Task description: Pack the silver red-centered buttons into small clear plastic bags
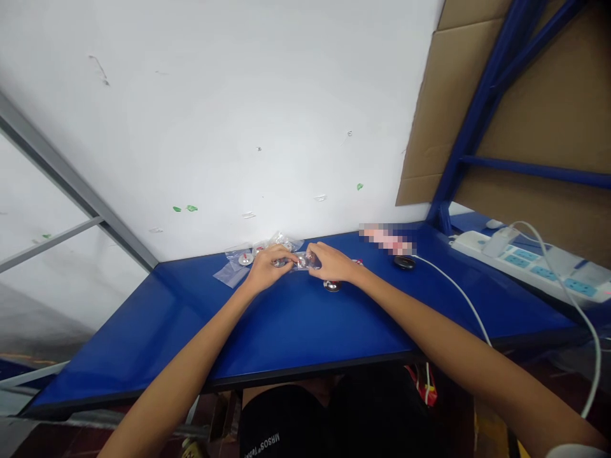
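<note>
A small clear plastic bag (301, 261) with a shiny piece in it is stretched between my hands above the blue table. My left hand (268, 267) pinches its left side with thumb and fingers. The right end is gripped by my right hand (331, 262), fingers closed. Just below my right hand lies a round, shiny metal piece (333, 286), partly covered by the hand. Beyond my left hand are a silver disc with a red middle (245, 259), a heap of clear bags (282, 240) and a flat clear bag (231, 275).
A white wall stands behind the blue table (167, 318). To the right are a black oval object (404, 262), a white cable (461, 289) and a white power strip (529, 264). A blurred pinkish patch covers something near the back edge. Blue metal framing (477, 121) rises at right.
</note>
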`<state>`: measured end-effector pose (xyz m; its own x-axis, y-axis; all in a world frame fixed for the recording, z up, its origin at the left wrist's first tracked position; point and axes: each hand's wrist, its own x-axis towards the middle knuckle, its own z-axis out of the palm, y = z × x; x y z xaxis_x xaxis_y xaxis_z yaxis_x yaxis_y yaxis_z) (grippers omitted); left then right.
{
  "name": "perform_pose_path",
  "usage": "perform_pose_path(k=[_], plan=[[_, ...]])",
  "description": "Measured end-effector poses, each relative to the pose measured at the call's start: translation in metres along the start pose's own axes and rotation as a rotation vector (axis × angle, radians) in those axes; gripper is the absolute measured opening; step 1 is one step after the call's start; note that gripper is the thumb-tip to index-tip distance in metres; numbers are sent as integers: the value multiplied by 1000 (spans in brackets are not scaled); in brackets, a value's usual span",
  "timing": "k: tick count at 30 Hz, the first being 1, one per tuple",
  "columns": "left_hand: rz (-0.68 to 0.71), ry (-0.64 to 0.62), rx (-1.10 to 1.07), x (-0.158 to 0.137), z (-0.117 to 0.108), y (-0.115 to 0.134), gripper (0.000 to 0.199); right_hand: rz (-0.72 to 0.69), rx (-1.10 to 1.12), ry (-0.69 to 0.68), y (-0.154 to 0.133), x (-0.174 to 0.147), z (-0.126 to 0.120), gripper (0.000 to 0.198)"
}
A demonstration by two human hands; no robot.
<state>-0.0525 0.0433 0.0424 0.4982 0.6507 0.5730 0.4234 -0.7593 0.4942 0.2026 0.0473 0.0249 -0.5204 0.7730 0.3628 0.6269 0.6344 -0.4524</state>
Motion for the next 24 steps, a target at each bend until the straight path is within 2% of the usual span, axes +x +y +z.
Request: perform_pose_path(k=[2,5,8,10,13,17,20,22,24], plan=[[-66,-24,-25,-1,-1,1,20,-4,25,-7,0,0,2,28],[-180,-133,-69,-1,-6,4,32,-10,86,-13,2,2,5,29],[-195,-184,-75,-1,-12,9,36,20,131,11,2,3,8,29],[-180,-118,-71,0,-14,12,35,37,170,36,1,4,8,27],[-199,48,-117,1,-14,13,36,52,270,92,2,5,8,25],[-256,190,-178,2,-15,3,35,127,477,269,8,9,7,22],[-256,122,23,1,-20,-12,27,164,562,328,14,11,5,23],[-208,30,181,0,-25,-22,23,159,569,299,15,11,5,25],[-159,-33,247,0,-27,-27,22,147,557,273,13,10,5,25]])
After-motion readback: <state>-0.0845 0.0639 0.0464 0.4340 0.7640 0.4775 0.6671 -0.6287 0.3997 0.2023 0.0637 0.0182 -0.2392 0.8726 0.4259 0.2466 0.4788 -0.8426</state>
